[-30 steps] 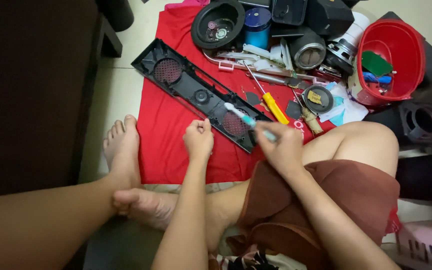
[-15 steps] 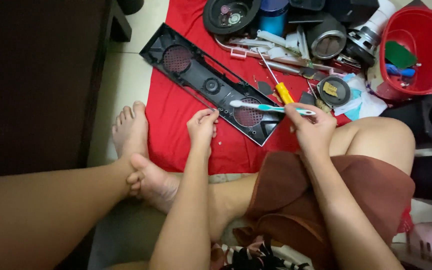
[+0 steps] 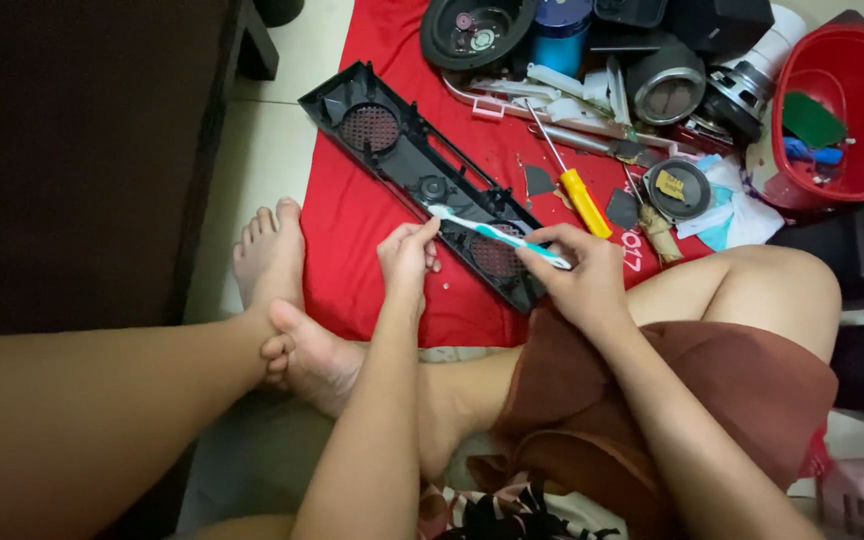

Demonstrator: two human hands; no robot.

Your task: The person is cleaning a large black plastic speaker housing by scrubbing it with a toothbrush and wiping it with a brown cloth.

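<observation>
The person sits on the floor with legs folded, working over a red cloth (image 3: 372, 215) spread on the pale tiles. A long black plastic panel (image 3: 422, 180) with round mesh grilles lies diagonally across the cloth, its far end toward the cloth's left edge and its near end by the person's knee. The left hand (image 3: 407, 262) rests against the panel's near long edge, fingers curled and pinching it to steady it. The right hand (image 3: 580, 275) is closed around the handle of a white and teal toothbrush (image 3: 497, 235), whose bristled head lies on the panel's middle section, between the two grilles. Judged from this, the step in hand is brushing dirt out of the panel; small crumbs lie on the cloth just below it. The next move would call for short strokes along the recesses, with the left hand keeping the panel from sliding on the cloth. Toward the cloth's far edge lie a yellow-handled screwdriver (image 3: 580, 192), a round black housing (image 3: 477, 32), a blue cylinder (image 3: 562, 30) and other loose parts. A red bucket (image 3: 852, 150) stands off the cloth's far right corner, holding small items.
</observation>
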